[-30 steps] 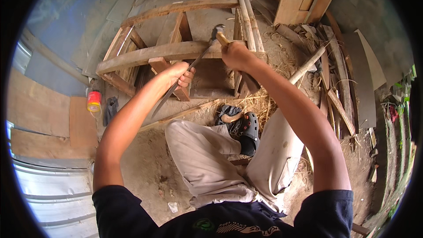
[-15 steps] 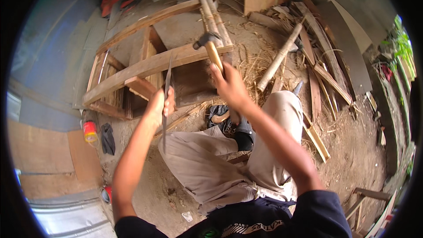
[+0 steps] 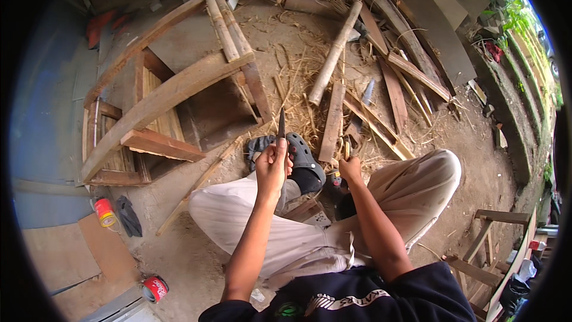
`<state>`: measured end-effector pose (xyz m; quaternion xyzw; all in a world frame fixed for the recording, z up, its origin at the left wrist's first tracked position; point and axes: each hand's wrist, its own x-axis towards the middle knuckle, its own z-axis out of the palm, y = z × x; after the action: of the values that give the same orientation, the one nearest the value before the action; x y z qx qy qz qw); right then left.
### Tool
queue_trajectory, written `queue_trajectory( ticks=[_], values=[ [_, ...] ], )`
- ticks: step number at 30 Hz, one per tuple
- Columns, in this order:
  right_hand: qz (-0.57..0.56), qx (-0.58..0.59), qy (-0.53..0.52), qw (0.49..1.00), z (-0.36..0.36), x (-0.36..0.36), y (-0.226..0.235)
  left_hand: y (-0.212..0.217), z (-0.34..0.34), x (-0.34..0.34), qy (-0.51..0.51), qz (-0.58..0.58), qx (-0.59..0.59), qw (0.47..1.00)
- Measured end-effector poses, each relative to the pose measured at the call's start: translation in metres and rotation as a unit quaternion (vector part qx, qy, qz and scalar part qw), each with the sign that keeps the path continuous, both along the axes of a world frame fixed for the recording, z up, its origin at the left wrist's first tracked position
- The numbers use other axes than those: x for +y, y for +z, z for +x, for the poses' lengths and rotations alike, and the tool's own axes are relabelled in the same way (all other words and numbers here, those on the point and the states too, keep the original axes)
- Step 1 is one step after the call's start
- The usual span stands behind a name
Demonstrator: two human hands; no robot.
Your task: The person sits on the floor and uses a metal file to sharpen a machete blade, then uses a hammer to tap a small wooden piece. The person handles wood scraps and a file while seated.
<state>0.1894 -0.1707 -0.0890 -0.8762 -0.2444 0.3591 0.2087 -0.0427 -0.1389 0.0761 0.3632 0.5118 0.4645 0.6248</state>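
My left hand (image 3: pixel 273 170) is closed around the middle of a long, narrow dark metal blade (image 3: pixel 282 125), whose pointed end stands up above my fingers. Its lower part shows beneath the hand. Over the ground between my knees, my right hand (image 3: pixel 350 169) is curled around a thin, light-coloured handle-like piece (image 3: pixel 347 148); the rest of it is hidden, so its kind is unclear. A wooden frame (image 3: pixel 161 95) lies ahead on the left, with bamboo lengths (image 3: pixel 220 27) across its far right end.
A bamboo pole (image 3: pixel 336 53), planks (image 3: pixel 332 122) and shavings litter the ground ahead. A dark clog (image 3: pixel 305 158) on my foot sits near the blade. Red cans (image 3: pixel 155 289) stand at left; a wooden rack (image 3: pixel 476 247) is at right.
My right hand has come down from above the frame's corner, and the hammer it held up no longer shows clearly. The left hand and blade have moved away from the frame. My view has shifted right.
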Motion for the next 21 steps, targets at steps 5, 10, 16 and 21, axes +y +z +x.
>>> queue_trajectory(
  ticks=[5, 10, 16, 21],
  values=[
    [0.007, -0.057, -0.041, 0.997, 0.036, -0.025, -0.018, -0.029, 0.034, -0.009, -0.005, 0.041, -0.040, 0.998],
    [0.126, -0.225, 0.004, 0.966, 0.017, -0.008, 0.014, -0.028, 0.051, -0.010, -0.044, 0.078, -0.027, 0.996],
    [0.490, 0.204, 0.119, 0.839, -0.009, 0.028, 0.140, -0.003, 0.044, -0.010, -0.059, 0.110, 0.027, 0.992],
    [0.499, 0.289, 0.227, 0.785, -0.029, 0.015, 0.218, 0.018, 0.027, -0.006, -0.126, 0.170, 0.102, 0.972]
  ],
)
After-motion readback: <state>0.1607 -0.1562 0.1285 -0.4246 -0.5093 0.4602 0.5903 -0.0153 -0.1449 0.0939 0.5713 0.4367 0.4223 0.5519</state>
